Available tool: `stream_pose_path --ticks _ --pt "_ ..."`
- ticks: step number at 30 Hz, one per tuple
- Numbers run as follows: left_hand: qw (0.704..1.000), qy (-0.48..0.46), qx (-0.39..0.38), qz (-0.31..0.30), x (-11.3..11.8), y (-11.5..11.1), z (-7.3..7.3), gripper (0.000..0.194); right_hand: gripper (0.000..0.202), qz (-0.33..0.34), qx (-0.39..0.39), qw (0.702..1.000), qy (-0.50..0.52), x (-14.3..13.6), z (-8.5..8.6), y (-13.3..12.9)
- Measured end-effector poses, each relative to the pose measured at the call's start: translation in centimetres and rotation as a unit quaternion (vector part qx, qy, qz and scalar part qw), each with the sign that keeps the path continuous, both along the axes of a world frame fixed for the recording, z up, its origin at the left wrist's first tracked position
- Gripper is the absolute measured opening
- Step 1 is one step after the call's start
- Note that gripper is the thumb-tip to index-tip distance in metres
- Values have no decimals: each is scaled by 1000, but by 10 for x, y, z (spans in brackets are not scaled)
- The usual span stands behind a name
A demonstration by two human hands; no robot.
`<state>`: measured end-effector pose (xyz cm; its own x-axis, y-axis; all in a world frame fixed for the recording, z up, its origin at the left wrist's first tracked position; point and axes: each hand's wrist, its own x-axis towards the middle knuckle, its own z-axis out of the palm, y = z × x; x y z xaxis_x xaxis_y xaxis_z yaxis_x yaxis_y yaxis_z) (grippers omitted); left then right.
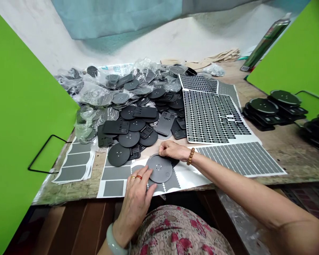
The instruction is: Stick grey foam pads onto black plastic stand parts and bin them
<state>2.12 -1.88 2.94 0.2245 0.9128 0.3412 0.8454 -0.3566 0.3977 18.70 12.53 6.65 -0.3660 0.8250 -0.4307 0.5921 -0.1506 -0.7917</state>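
A round dark grey disc point(159, 169) with small holes near its centre lies flat over grey sticker sheets at the table's front edge. My left hand point(138, 189) rests at the disc's left side, fingers apart, fingertips touching its rim. At the disc's upper edge is my right hand point(171, 149), its fingers pinched together; what they hold, if anything, is too small to make out. Part of another black piece point(174, 162) shows from under the disc on the right. Behind my hands is a pile of black discs point(129, 139) and rectangular plates point(116, 127).
Sheets of small black labels point(210, 117) and grey stickers point(236, 157) lie at the right. Stacked black stands point(266, 106) sit farther right, near a spray can point(266, 42). Plastic-wrapped discs point(103, 95) fill the back left. Green panels point(21, 106) flank the table point(271, 141).
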Motion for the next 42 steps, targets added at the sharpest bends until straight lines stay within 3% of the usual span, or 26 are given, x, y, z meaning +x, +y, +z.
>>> stream_pose_path --ticks 4,14,30,42 --pt "1000 26 -2 -11 4 9 -3 53 5 10 6 1000 -4 0 2 0" --pt "997 66 5 -29 6 22 -27 54 5 29 25 999 -28 1 2 -1" --pt "997 67 -7 -27 7 21 -23 53 11 85 125 979 -139 -4 7 -5" --pt "997 76 -23 -16 9 22 -23 53 16 105 148 967 -180 -7 7 -7"
